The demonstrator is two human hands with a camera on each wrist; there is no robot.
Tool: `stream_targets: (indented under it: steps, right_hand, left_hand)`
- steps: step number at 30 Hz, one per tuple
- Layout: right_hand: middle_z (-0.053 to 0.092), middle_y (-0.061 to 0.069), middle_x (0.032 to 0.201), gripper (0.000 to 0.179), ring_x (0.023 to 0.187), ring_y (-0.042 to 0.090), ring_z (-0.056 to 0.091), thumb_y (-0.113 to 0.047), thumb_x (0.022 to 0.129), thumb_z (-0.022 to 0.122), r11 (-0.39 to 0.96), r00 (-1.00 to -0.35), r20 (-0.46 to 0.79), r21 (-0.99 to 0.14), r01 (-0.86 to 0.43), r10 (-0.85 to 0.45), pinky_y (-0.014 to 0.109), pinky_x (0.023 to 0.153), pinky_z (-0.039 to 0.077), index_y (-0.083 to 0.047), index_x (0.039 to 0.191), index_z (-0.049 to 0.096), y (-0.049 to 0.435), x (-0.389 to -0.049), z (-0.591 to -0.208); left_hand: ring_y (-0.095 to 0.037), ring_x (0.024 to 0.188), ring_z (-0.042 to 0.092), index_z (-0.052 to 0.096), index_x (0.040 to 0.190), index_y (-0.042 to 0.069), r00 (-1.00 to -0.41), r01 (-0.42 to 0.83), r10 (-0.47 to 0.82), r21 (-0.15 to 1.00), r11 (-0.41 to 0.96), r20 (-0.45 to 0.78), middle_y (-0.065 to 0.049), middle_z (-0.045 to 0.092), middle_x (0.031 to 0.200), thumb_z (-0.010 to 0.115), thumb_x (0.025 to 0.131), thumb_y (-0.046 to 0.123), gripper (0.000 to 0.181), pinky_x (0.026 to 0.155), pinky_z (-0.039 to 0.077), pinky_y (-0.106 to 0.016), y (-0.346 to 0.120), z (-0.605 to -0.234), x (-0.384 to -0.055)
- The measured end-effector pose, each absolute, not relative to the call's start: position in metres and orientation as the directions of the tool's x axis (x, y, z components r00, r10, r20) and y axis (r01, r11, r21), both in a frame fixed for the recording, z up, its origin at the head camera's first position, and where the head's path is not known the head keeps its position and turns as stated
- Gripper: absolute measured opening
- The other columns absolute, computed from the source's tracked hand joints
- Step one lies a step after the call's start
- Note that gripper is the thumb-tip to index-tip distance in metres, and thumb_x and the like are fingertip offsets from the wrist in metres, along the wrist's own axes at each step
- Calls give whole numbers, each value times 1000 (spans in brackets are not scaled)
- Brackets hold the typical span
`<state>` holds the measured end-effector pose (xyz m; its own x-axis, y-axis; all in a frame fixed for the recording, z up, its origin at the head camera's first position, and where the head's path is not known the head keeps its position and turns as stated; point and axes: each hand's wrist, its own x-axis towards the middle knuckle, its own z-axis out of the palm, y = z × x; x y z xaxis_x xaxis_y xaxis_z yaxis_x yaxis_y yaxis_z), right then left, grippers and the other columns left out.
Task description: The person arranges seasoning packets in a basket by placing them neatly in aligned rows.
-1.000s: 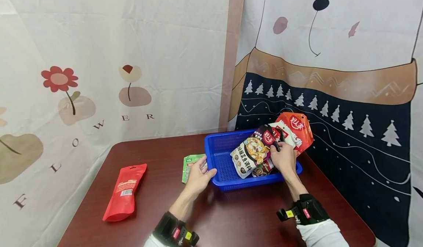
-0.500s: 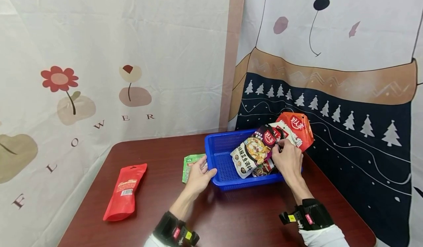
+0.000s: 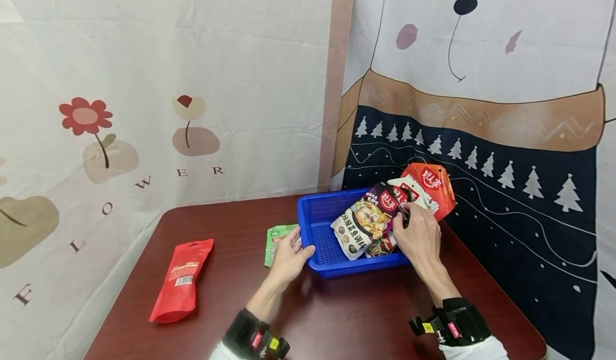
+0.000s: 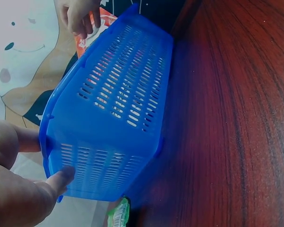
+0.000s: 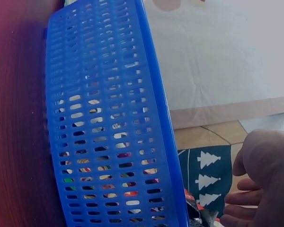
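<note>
A blue plastic basket (image 3: pixel 321 263) stands on the table, filled toward its right side with food pouches. My left hand (image 3: pixel 287 257) grips its left rim, thumb on the near side and fingers on the far side. In the right wrist view my right hand (image 5: pixel 262 184) has its fingers curled beside the basket's long rim. The same hand, in the head view, pinches the black upper corner of a seasoning pouch (image 3: pixel 368 216) with a fish-dish picture, which leans in the basket. Behind it are a white-and-red pouch (image 3: pixel 417 191) and an orange-red pouch (image 3: pixel 435 189) jutting past the right rim.
A red pouch (image 3: pixel 183 280) lies at the table's left. A green packet (image 3: pixel 276 238) lies just left of the basket, partly behind my left hand. The brown table (image 3: pixel 240 215) meets a printed curtain (image 3: pixel 240 82) at the back and right.
My right hand has shifted slightly along the dark pouch's upper edge, and that pouch has slid a little to the left. The left hand and basket stay put.
</note>
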<state>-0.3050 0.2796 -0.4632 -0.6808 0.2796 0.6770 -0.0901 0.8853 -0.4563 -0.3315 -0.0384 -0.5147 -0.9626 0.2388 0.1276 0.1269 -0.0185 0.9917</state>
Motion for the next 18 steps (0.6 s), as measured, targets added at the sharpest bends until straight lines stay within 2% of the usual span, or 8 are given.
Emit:
stream_targets:
  steps: [5,10,15,18]
  right_hand:
    - [75,34,135,39,126,54,67,-12,99,76,887,-690,711,-398,-234,137,70,111,54,9,132,73,272,-304,-466]
    - [66,32,151,53,144,54,57,-20,101,79,872,-736,675,-337,-356,-40,71,125,42,6,145,67,260,-301,-469]
    - [56,31,164,64,157,54,47,-29,104,78,855,-783,602,-314,-412,-157,75,131,34,2,157,59,241,-296,-470]
    - [56,29,166,67,160,55,46,-32,104,78,850,-783,584,-285,-444,-213,76,133,33,0,159,58,227,-293,-469]
  left_hand:
    - [-56,160,46,36,169,-14,-962,193,210,979,63,176,-40,44,171,73,104,-1,76,130,43,-64,-41,-515,-331]
    - [-54,156,54,46,169,1,-965,253,150,919,303,217,-34,54,167,82,102,20,78,126,48,-71,-48,-515,-330]
    - [-49,157,54,44,173,14,-971,240,127,863,444,205,-22,54,172,82,103,39,83,124,47,-76,-64,-507,-324]
    - [-44,157,56,42,174,16,-964,266,126,829,492,234,-16,49,177,82,102,41,86,126,46,-73,-78,-501,-318]
